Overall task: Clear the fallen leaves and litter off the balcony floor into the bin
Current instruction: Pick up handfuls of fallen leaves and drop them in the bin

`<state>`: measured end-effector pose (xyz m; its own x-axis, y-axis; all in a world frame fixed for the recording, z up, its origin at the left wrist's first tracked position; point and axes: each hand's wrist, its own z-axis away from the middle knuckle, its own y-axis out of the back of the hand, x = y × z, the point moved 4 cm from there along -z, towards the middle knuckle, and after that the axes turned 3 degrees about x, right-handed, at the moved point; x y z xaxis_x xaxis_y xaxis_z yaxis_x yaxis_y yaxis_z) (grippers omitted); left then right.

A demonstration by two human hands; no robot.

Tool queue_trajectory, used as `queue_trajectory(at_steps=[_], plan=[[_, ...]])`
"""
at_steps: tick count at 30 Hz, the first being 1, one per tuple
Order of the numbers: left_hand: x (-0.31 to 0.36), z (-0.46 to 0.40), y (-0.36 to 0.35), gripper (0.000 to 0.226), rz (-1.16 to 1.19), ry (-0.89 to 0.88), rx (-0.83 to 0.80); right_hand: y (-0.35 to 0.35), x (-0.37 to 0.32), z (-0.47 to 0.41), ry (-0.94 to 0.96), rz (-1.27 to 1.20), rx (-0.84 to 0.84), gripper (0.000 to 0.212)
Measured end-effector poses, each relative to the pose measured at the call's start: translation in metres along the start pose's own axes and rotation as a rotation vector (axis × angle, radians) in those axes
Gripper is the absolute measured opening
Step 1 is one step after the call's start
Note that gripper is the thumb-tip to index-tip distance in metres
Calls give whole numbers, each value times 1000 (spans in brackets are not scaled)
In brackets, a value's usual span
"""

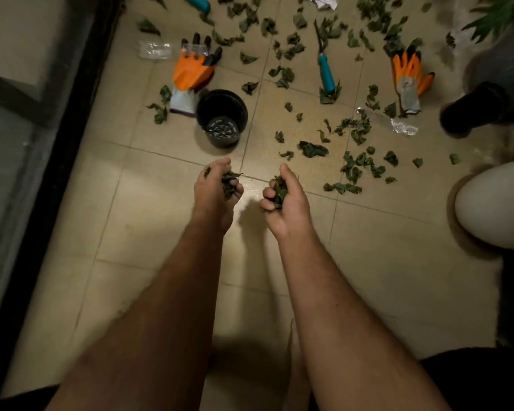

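Two bare forearms nearest the lens, reaching forward over the tiled balcony floor [149,221]. Left hand [214,191] with its grip clenched on a wad of dark green leaves [229,182], fingers curled round them. Right hand [285,200] likewise grasping a second clump of leaves [279,189], thumb up, fingers folded in. Both hands held above the floor, just short of the black plastic pot [221,117], upright, with a slotted bottom showing inside. Touching the pot's left rim, an orange-and-grey glove [190,75] with black fingertips, lying flat. Beyond that glove, a clear plastic wrapper [155,50]. To the right of the pot, scattered leaves [353,167] spread across the tiles, thickest further out and to the right. Well right of the pot, a teal-handled garden tool [325,71] lying among them, and past it a second orange glove [408,81]. Near that glove, another scrap of clear plastic [404,127]. Far beyond the pot, at the top edge, a crumpled white paper [324,1] and a second teal handle [198,1]. At the far right edge, a pale rounded container [496,209], only partly in view.
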<state>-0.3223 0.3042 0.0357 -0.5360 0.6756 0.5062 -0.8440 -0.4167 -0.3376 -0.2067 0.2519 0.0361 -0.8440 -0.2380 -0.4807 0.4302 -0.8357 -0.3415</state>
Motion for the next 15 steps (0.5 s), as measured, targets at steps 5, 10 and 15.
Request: queue_trajectory(at_steps=[5, 10, 15], plan=[[76, 129, 4, 19, 38, 24, -10, -44, -37, 130, -88, 146, -28, 12], [136, 244, -1, 29, 30, -7, 25, -89, -80, 244, -153, 358, -133, 9], [170, 336, 18, 27, 144, -58, 127, -123, -100, 321, -168, 573, -295, 15]])
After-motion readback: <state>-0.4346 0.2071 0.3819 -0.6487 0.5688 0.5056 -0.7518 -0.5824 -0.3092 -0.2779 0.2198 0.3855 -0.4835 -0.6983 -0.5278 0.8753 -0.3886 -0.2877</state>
